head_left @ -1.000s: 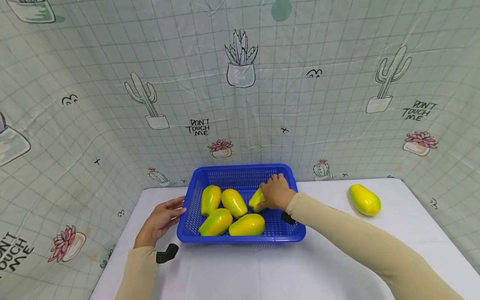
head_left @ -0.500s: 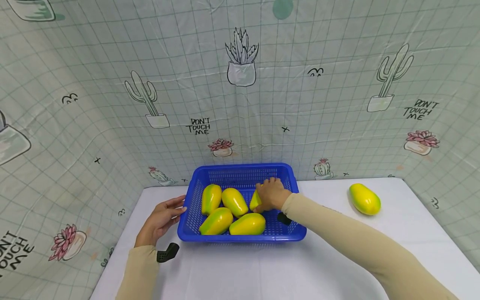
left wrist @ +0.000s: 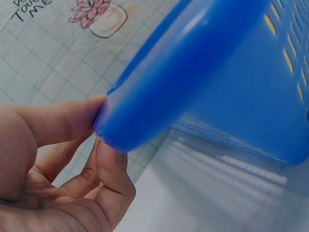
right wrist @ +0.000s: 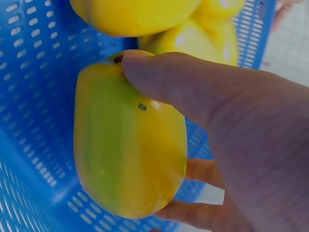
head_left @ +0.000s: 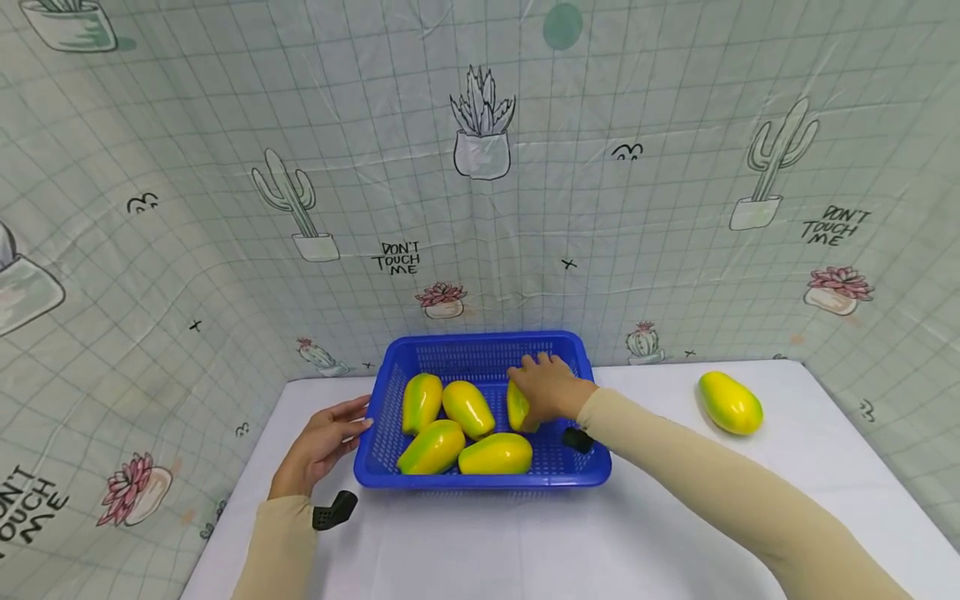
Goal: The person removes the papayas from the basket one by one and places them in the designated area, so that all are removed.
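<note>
Papaya (head_left: 516, 407) in hand: inside the basket (head_left: 480, 481), right-hand half. Left to right:

Left hand (head_left: 322, 442): fingers nearly closed, pinching the basket's left rim; fingertips under the rim are partly hidden. Four papayas (head_left: 467, 408) lie in the basket, left of and in front of the held one. Held papaya: long axis roughly front to back, stem end toward the person. Right hand (head_left: 550, 387): the nearer hand, over the papaya's right side; fingers parted to the fruit's length and gripping it, thumb across the stem end, other fingers toward the far end. Underside hidden; contact with the basket floor cannot be confirmed. Sixth papaya (head_left: 730, 403): on the counter (head_left: 660, 500), well apart.
</note>
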`<state>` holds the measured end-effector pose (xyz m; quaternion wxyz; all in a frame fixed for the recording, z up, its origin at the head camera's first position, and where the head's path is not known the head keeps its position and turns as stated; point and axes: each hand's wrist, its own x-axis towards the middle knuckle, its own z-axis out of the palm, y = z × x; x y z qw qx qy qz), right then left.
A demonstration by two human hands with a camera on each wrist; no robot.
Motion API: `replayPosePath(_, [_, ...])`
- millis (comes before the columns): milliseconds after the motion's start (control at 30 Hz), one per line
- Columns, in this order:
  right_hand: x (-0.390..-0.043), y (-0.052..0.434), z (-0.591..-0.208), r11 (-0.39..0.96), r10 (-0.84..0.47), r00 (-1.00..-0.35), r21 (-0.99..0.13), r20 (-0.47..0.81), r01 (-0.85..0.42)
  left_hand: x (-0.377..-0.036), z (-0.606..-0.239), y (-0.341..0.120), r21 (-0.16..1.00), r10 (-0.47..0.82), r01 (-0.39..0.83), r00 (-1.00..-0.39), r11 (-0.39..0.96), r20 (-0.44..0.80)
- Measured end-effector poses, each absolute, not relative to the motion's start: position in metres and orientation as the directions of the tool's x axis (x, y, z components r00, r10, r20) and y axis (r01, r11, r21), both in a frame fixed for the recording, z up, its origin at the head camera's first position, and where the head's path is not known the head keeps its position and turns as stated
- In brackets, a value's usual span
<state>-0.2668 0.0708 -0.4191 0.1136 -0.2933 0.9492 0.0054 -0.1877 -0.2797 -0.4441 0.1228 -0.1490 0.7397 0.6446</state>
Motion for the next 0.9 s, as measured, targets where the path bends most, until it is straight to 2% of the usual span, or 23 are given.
replayPosePath(367, [-0.251, 0.108, -0.391, 0.747, -0.656, -0.751, -0.08, 0.07, -0.66, -0.187, -0.443, -0.28, 0.916, -0.064, -0.382, -0.924, 0.118, -0.377])
replayPosePath(633, [-0.243, 0.133, -0.373, 0.729, -0.643, -0.733, -0.115, 0.223, -0.675, -0.187, -0.445, -0.28, 0.916, -0.064, -0.383, -0.924, 0.123, -0.377])
replayPosePath(900, [-0.238, 0.164, -0.362, 0.755, -0.604, -0.738, -0.081, 0.302, -0.651, -0.187, -0.444, -0.28, 0.919, -0.049, -0.378, -0.926, 0.115, -0.375])
